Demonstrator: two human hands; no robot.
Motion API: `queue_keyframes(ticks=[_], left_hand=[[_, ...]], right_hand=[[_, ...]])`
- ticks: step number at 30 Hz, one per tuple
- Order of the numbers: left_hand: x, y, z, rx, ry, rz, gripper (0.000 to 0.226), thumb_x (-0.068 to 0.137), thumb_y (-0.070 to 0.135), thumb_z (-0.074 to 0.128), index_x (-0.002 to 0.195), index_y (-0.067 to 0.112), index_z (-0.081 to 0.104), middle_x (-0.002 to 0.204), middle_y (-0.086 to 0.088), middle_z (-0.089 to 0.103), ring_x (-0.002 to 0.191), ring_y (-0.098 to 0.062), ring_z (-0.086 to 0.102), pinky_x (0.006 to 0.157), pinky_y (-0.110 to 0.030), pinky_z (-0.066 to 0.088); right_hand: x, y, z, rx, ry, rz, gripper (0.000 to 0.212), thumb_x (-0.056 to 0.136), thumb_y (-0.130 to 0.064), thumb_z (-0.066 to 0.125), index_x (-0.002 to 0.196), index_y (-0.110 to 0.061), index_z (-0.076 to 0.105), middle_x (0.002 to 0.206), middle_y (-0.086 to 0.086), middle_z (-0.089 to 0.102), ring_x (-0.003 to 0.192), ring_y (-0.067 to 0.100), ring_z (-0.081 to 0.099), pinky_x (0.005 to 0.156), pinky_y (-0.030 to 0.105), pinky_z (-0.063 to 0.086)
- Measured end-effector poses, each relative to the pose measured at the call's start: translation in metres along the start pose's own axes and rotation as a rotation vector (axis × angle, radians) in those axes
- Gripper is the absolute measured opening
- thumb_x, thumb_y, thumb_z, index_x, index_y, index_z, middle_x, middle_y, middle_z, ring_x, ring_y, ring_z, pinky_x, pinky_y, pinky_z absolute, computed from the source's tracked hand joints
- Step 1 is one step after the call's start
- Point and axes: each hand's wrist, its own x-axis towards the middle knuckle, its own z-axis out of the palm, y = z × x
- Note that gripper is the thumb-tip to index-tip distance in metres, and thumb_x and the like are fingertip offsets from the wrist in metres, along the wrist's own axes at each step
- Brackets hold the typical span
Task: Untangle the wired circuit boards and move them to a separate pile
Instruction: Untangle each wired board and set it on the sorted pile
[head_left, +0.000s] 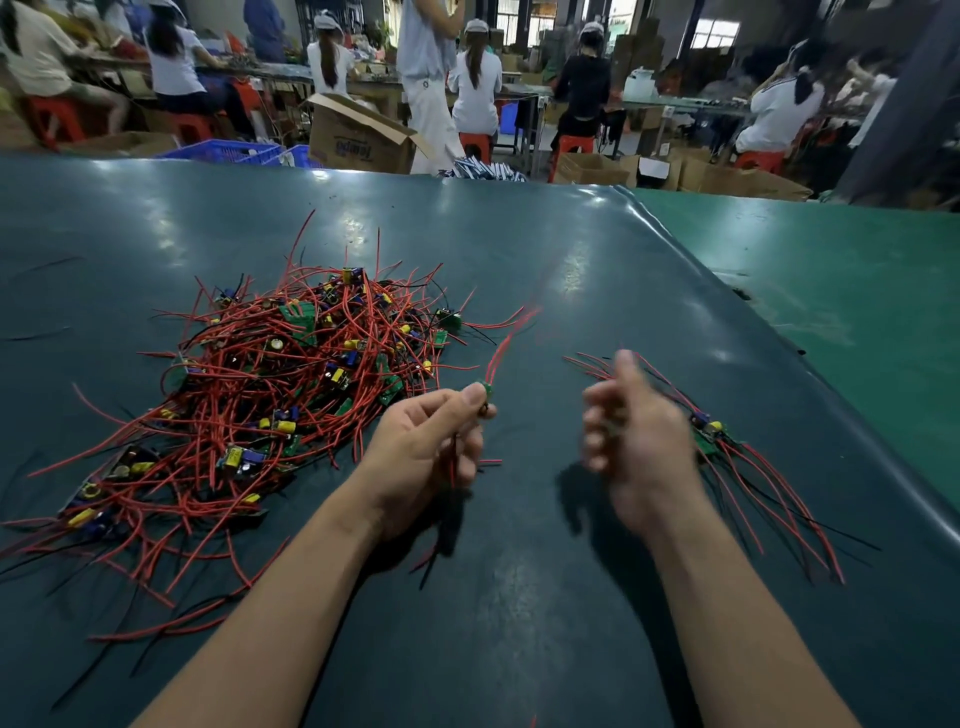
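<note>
A big tangled heap of small green circuit boards (270, 384) with red and black wires lies on the left of the dark green table mat (519, 249). My left hand (431, 441) pinches one small green board (484, 391) between thumb and fingers; its red wires rise up and to the right. My right hand (634, 436) is blurred, fingers loosely curled, holding nothing that I can make out. Just right of it lies a small separate pile of boards (711, 436) with long red wires fanned toward me.
The mat's raised edge (737, 291) runs diagonally at the right, with a lighter green surface beyond. Past the far table edge stand cardboard boxes (358, 135), blue crates and seated workers on red stools.
</note>
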Motion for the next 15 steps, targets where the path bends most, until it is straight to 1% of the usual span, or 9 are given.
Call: queue_keyframes(ticks=[1,2,3,4,5,7,10,12,15], left_hand=[[-0.001,-0.001,0.0,0.042,-0.006,0.002,0.024,0.078,0.035,0.066,0.074,0.012,0.068,0.049,0.0,0.05,0.031,-0.008,0.038,0.034,-0.013,0.03],[-0.002,-0.001,0.0,0.095,-0.023,-0.001,0.024,0.076,0.039,0.067,0.068,0.016,0.069,0.046,0.0,0.048,0.029,-0.007,0.035,0.033,-0.012,0.026],[-0.004,-0.001,0.001,0.15,-0.04,-0.005,0.027,0.074,0.042,0.067,0.062,0.019,0.069,0.044,0.0,0.047,0.027,-0.007,0.033,0.033,-0.012,0.023],[-0.004,-0.001,0.0,0.188,-0.048,-0.011,0.03,0.073,0.045,0.067,0.057,0.02,0.067,0.042,0.0,0.048,0.026,-0.007,0.033,0.033,-0.011,0.022],[-0.005,-0.001,-0.001,0.205,-0.051,-0.015,0.032,0.073,0.046,0.065,0.055,0.019,0.067,0.041,0.0,0.049,0.025,-0.006,0.033,0.032,-0.012,0.021],[-0.005,0.0,-0.003,0.218,-0.074,-0.011,0.034,0.074,0.045,0.064,0.056,0.016,0.065,0.042,-0.002,0.051,0.025,-0.006,0.034,0.031,-0.012,0.021],[-0.006,0.001,-0.005,0.258,-0.134,-0.003,0.04,0.073,0.046,0.065,0.071,0.006,0.06,0.046,-0.004,0.054,0.028,-0.007,0.035,0.032,-0.012,0.021],[-0.008,0.002,-0.007,0.274,-0.165,-0.012,0.043,0.073,0.045,0.065,0.077,0.003,0.061,0.05,-0.006,0.057,0.03,-0.008,0.037,0.033,-0.013,0.022],[-0.009,0.007,-0.01,0.322,-0.215,-0.014,0.022,0.08,0.036,0.065,0.07,0.017,0.07,0.057,-0.008,0.062,0.036,-0.01,0.044,0.035,-0.017,0.029]], right_hand=[[-0.007,0.006,0.007,-0.153,-0.163,0.053,0.05,0.08,-0.064,0.059,0.062,-0.017,0.061,0.046,-0.003,0.047,0.033,0.008,0.036,0.035,0.013,0.027],[-0.014,0.011,0.013,-0.278,-0.318,0.086,0.053,0.07,-0.07,0.061,0.06,-0.019,0.063,0.045,-0.004,0.046,0.032,0.008,0.036,0.034,0.014,0.027],[-0.019,0.015,0.016,-0.354,-0.439,0.097,0.051,0.065,-0.072,0.063,0.06,-0.02,0.064,0.046,-0.004,0.046,0.033,0.008,0.035,0.035,0.014,0.027],[-0.022,0.018,0.018,-0.39,-0.518,0.097,0.049,0.066,-0.07,0.065,0.061,-0.021,0.065,0.046,-0.004,0.046,0.034,0.008,0.035,0.035,0.015,0.028],[-0.024,0.018,0.018,-0.408,-0.559,0.097,0.047,0.068,-0.067,0.065,0.061,-0.021,0.066,0.047,-0.003,0.046,0.034,0.009,0.035,0.035,0.015,0.028],[-0.024,0.017,0.015,-0.413,-0.576,0.103,0.047,0.07,-0.066,0.064,0.058,-0.021,0.066,0.046,-0.002,0.046,0.034,0.009,0.036,0.034,0.015,0.029],[-0.023,0.015,0.014,-0.433,-0.543,0.123,0.056,0.068,-0.074,0.058,0.057,-0.019,0.064,0.046,0.002,0.049,0.031,0.011,0.037,0.033,0.014,0.029],[-0.023,0.015,0.014,-0.48,-0.532,0.121,0.057,0.067,-0.075,0.058,0.056,-0.019,0.061,0.046,0.001,0.048,0.031,0.011,0.036,0.034,0.014,0.027],[-0.022,0.012,0.015,-0.472,-0.504,0.079,0.05,0.073,-0.065,0.061,0.053,-0.02,0.058,0.045,-0.001,0.046,0.032,0.01,0.034,0.034,0.014,0.024]])
